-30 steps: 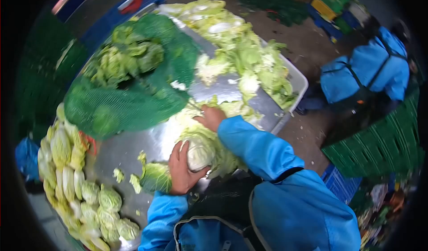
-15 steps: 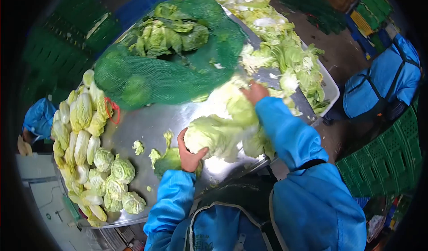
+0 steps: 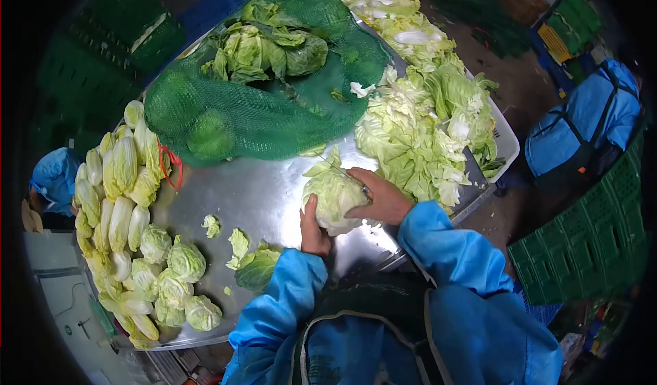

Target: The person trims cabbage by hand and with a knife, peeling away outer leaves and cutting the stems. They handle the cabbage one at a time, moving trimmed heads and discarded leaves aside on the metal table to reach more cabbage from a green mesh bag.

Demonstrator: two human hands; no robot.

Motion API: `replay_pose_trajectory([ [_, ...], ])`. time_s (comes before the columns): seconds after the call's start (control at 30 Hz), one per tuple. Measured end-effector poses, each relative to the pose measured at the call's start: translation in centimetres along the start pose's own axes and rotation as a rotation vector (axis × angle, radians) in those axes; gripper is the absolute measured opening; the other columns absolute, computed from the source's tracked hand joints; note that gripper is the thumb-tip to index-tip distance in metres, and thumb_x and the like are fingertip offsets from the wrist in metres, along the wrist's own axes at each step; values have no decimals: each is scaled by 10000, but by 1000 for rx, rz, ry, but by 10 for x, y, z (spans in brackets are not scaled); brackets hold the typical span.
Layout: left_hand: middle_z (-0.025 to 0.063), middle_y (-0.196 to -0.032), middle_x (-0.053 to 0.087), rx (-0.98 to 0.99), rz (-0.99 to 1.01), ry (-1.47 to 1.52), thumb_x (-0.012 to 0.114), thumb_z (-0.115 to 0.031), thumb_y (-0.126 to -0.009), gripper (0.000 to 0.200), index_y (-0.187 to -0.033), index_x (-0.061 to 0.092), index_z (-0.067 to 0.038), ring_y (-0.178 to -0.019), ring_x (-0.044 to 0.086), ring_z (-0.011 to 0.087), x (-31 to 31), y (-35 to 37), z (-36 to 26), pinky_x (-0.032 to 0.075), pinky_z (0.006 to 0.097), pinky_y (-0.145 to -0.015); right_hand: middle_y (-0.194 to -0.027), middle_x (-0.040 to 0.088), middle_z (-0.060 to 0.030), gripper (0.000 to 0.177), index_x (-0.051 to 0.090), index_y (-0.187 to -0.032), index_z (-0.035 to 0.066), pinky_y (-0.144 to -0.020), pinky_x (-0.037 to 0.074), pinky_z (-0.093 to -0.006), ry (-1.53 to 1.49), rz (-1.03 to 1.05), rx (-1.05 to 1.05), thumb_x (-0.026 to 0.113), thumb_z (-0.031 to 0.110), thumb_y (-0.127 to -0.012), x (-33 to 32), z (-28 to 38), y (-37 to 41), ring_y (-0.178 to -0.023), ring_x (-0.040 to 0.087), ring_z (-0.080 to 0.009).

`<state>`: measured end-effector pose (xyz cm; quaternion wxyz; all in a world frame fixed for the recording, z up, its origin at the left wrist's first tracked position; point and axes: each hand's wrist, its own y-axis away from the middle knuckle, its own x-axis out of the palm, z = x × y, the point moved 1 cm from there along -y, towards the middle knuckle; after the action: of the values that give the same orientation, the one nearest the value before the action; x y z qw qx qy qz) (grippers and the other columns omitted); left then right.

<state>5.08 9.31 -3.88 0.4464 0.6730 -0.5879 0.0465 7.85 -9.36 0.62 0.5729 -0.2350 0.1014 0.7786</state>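
Between my two hands, close to the front edge of the steel table (image 3: 253, 180), is a pale green cabbage (image 3: 332, 195). My left hand (image 3: 315, 231) grips its lower left side, thumb up along it. Curled over its right side is my right hand (image 3: 383, 199). A loose outer leaf sticks up at the cabbage's top. Torn cabbage leaves (image 3: 404, 132) lie heaped just right of my right hand. Left of my left sleeve rest a dark green leaf (image 3: 259, 270) and small scraps (image 3: 211, 225).
A green mesh sack (image 3: 260, 125) with cabbages (image 3: 267, 49) covers the table's far side. Trimmed cabbages (image 3: 176, 289) and napa cabbages (image 3: 122, 207) line the left. A white bin (image 3: 508, 138) of leaves adjoins the right. People in blue stand both sides; green crates (image 3: 582, 241) stand right.
Leaves that lay under my right hand are now on the heap at right. My right hand has come back toward me onto the cabbage, which is held upright and looks smaller.
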Motion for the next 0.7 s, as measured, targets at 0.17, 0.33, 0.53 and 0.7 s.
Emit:
replay_pose_trajectory([
  [0.17, 92, -1329, 511, -123, 3, 67, 434, -521, -920, 602, -1348, 433, -98, -1191, 511, 276, 21, 8, 0, 383, 422, -1031, -1131, 588, -197, 536, 546, -1182, -22, -886, 455, -306, -251, -51, 196, 753, 253, -771, -1, -10, 1, -1021, 577, -277],
  [0.33, 103, -1353, 489, -223, -39, 22, 391, -564, -915, 631, -1371, 413, -128, -1228, 484, 282, 42, 10, -8, 394, 449, -1019, -749, 638, -109, 181, 628, -965, 8, -633, 478, -310, -128, -380, 410, 659, 131, -836, 7, -49, -15, -677, 576, -153],
  [0.53, 105, -1382, 442, -289, -105, 118, 344, -707, -848, 752, -1383, 394, -180, -1230, 463, 345, 44, 11, -19, 361, 616, -989, -915, 652, -184, 419, 616, -1079, 10, -765, 494, -344, -91, -368, 181, 731, 280, -779, -3, -4, -4, -847, 629, -303],
  [0.7, 95, -1375, 458, -320, -11, -8, 322, -695, -861, 730, -1389, 385, -195, -1216, 480, 337, 45, -3, -17, 380, 595, -963, -1057, 629, -241, 617, 588, -1182, 17, -840, 492, -376, -113, -92, 240, 755, 403, -732, -12, -13, -20, -985, 628, -322],
])
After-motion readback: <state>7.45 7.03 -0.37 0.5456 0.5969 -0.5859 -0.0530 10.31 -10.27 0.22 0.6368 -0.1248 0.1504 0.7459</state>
